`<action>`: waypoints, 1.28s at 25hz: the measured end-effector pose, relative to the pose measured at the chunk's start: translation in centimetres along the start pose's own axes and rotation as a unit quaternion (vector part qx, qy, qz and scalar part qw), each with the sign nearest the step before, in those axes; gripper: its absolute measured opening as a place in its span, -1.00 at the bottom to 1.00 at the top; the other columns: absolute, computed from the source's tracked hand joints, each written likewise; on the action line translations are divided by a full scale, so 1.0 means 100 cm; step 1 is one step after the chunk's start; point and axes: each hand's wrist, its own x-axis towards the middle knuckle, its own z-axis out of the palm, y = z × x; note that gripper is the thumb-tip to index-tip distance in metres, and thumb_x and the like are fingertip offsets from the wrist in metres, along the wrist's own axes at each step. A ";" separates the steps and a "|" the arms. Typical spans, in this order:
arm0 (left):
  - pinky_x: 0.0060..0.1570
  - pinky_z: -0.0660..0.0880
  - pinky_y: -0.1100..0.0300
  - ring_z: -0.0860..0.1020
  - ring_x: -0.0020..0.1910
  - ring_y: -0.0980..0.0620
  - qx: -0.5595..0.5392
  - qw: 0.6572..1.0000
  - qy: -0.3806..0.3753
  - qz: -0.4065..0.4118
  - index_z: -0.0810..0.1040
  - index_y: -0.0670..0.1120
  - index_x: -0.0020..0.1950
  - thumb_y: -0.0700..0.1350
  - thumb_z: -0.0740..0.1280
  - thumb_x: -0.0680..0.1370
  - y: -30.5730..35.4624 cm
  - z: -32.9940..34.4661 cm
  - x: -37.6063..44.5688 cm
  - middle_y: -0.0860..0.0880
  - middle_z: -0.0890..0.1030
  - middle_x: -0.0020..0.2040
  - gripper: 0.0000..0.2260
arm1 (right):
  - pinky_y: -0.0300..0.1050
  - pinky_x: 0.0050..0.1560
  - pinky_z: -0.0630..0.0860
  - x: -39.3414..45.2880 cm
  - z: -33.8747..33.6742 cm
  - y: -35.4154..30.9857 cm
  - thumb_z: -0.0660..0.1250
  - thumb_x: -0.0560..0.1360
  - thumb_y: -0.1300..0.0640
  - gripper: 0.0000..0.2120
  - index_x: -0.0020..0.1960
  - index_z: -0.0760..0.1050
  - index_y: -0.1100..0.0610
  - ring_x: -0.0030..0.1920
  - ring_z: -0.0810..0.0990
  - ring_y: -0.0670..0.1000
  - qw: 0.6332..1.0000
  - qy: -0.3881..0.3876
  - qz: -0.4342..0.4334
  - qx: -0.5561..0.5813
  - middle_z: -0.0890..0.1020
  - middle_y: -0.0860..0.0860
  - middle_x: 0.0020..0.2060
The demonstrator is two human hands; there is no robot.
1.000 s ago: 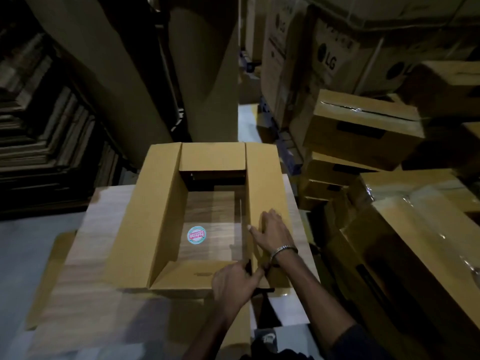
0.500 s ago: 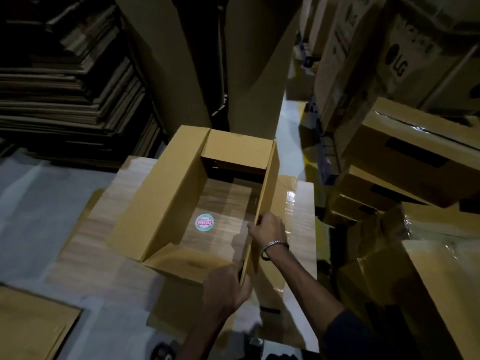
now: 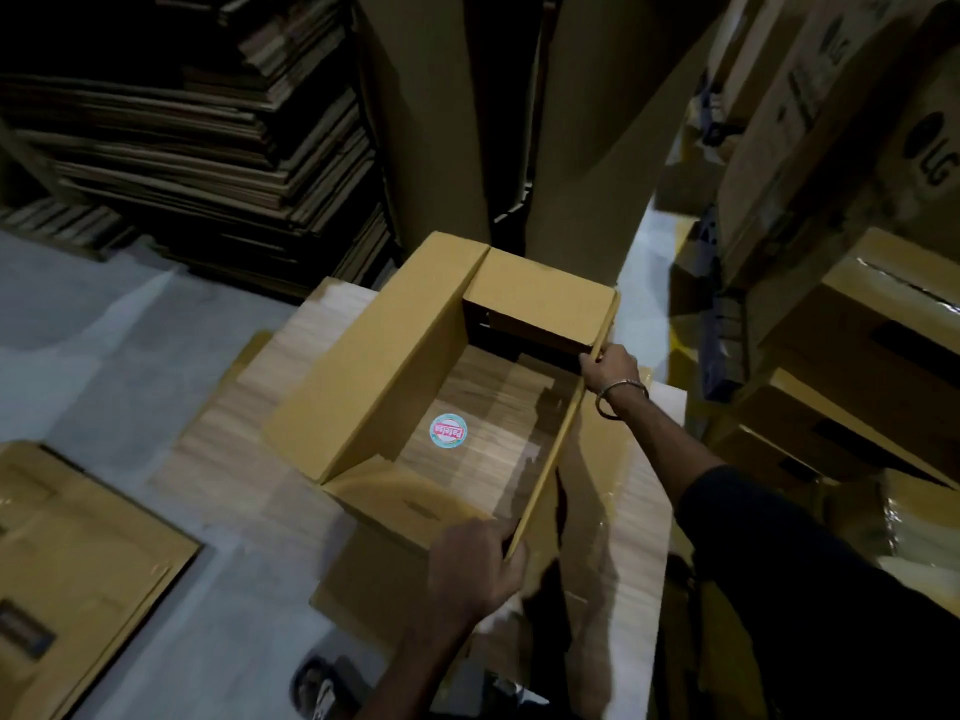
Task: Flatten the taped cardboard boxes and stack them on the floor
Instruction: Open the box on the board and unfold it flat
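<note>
Head view, reading left to right: at the lower left edge I see a flattened box (image 3: 78, 558) lying on the grey floor (image 3: 104, 356), and behind it, in the dark, a tall stack of flattened cardboard (image 3: 218, 148). At the middle an open box (image 3: 395, 350) stands on a wood-grain board (image 3: 249, 449), with its flaps spread and no bottom, so a round sticker (image 3: 448, 431) on the board shows through it. My left hand (image 3: 475, 569) grips the near end of the box's right wall, fingers curled over the edge. My right hand (image 3: 610, 367), with a metal bangle (image 3: 621, 397) at the wrist, pinches the far end of that same wall near the far right corner. Along the right edge sit taped boxes (image 3: 857, 324), piled close together, some printed LG.
</note>
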 end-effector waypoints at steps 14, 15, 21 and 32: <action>0.33 0.43 -0.09 0.48 0.42 -0.12 -0.085 0.976 0.188 -0.074 0.69 0.07 0.23 0.01 0.32 0.60 -0.093 -0.027 -0.008 0.04 0.66 0.29 -0.74 | 0.06 0.42 0.41 -0.143 0.127 -0.032 0.33 0.55 -0.15 -0.42 0.46 0.44 0.14 0.54 0.30 0.28 0.974 -0.190 -0.111 -0.057 0.31 0.26 0.52; 0.34 0.45 -0.09 0.46 0.44 -0.15 -0.065 0.977 0.184 -0.087 0.68 0.04 0.27 0.02 0.30 0.61 -0.107 -0.030 -0.010 -0.02 0.64 0.34 -0.71 | 0.04 0.35 0.47 -0.148 0.136 -0.036 0.30 0.57 -0.19 -0.43 0.45 0.46 0.14 0.43 0.43 0.28 0.964 -0.241 -0.085 -0.068 0.43 0.25 0.44; 0.33 0.52 -0.07 0.50 0.39 -0.06 -0.124 0.981 0.127 -0.077 0.60 -0.02 0.40 0.07 0.30 0.65 -0.152 -0.051 -0.022 -0.05 0.57 0.40 -0.64 | -0.04 -0.04 0.53 -0.178 0.107 -0.070 0.22 0.64 -0.10 -0.59 0.15 0.68 0.18 0.10 0.64 0.23 0.971 -0.193 -0.117 -0.080 0.71 0.20 0.08; 0.02 0.53 0.06 0.54 0.06 0.10 -0.231 0.936 0.245 0.103 0.67 -0.05 0.04 0.02 0.31 0.67 -0.146 -0.178 0.019 0.05 0.67 0.01 -0.80 | -0.14 0.02 0.58 -0.305 0.035 -0.104 0.35 0.64 -0.02 -0.79 0.12 0.73 0.03 -0.07 0.66 -0.17 0.970 -0.205 -0.093 0.095 0.73 -0.11 -0.07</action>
